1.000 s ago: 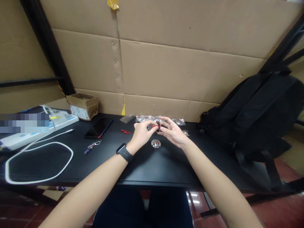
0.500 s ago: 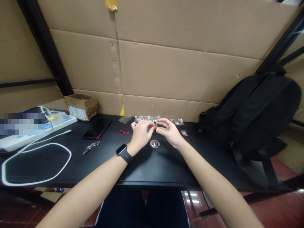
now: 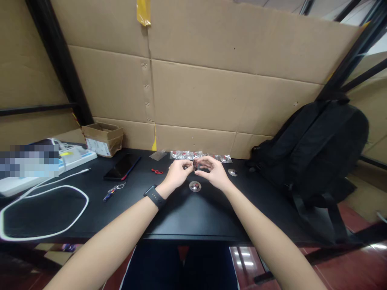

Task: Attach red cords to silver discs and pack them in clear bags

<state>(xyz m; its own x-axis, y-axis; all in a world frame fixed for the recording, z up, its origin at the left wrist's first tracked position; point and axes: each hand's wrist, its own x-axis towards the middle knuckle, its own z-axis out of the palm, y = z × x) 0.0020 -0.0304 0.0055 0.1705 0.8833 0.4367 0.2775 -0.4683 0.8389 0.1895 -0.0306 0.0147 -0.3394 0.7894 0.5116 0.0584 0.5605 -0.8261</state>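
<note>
My left hand [image 3: 179, 172] and my right hand [image 3: 212, 171] meet over the middle of the black table. Between their fingertips is a small round metal disc [image 3: 195, 165], seen nearly edge-on, with both hands closed on it. Just below them a shiny round metal disc [image 3: 195, 186] with a reddish centre lies on the table. Another metal disc [image 3: 232, 172] rests to the right of my right hand. Behind the hands runs a row of clear packets [image 3: 184, 155] with metal discs in them. A red cord [image 3: 157, 171] lies left of my left hand.
On the left are a phone [image 3: 122, 167], a keychain [image 3: 113, 191], an open cardboard box [image 3: 103, 139], a white power strip [image 3: 75, 161] and a looped white cable [image 3: 86, 209]. A black backpack [image 3: 314, 145] stands at the right. Cardboard [image 3: 193, 100] walls the back.
The view has shifted slightly, so the table sits a little lower. The fingers have moved around the held piece; the red seen between them before no longer shows, and a disc's edge does.
</note>
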